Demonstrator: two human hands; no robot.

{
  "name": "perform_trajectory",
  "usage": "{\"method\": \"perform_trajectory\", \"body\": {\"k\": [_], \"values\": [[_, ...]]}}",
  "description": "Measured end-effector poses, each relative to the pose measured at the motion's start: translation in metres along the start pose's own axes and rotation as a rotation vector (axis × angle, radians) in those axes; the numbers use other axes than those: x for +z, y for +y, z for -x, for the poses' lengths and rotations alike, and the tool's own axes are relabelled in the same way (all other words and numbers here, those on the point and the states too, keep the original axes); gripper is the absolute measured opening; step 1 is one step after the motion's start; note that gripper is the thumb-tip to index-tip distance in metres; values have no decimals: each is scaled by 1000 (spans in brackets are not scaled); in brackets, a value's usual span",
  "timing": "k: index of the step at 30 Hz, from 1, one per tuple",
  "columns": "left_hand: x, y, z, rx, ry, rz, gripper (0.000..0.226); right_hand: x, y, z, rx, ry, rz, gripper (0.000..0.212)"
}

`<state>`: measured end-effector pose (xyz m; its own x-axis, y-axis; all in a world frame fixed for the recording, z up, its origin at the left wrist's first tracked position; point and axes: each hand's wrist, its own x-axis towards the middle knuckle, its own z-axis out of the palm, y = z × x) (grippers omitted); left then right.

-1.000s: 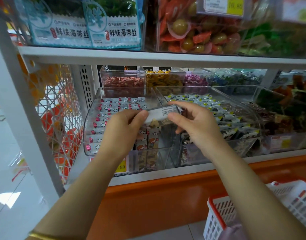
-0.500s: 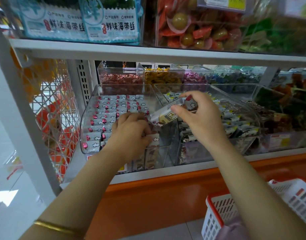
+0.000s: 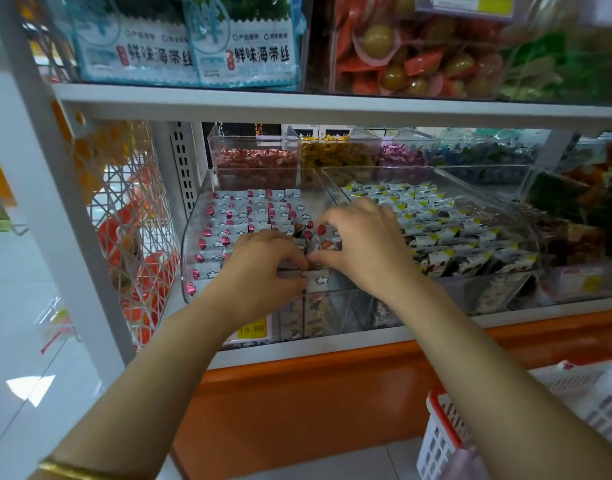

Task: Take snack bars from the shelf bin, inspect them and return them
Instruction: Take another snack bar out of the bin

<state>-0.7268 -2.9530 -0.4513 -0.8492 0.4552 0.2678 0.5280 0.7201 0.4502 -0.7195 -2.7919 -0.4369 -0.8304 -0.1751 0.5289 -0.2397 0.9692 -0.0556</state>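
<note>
Glossy foil-wrapped bars (image 3: 217, 242), clear curved bin (image 3: 189, 261)

Both bare arms stretched forward and up, left forearm from low left, right forearm from low right. Wrists near each other.

Left grip (image 3: 263, 268): palm down, back of hand up. Fingers (image 3: 290, 277) curled, tips pointing down. Cannot tell if it pinches anything.

Right grip (image 3: 363, 244): palm down, fingers bent. Thumb (image 3: 327, 259) and first finger pinch small silver-wrapped snack bar with red marks (image 3: 327, 241).

Two grips meet at thumb tips.
</note>
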Motion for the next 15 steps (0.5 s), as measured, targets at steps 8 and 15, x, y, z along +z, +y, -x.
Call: {"method": "perform_trajectory", "body": {"k": [8,15], "values": [[-7,-5,3,-84,23,33,23,8,0,0,-128,-192,118,33],[-9,-4,2,-102,46,36,26,1,8,-10,-37,-111,-167,26]]}}
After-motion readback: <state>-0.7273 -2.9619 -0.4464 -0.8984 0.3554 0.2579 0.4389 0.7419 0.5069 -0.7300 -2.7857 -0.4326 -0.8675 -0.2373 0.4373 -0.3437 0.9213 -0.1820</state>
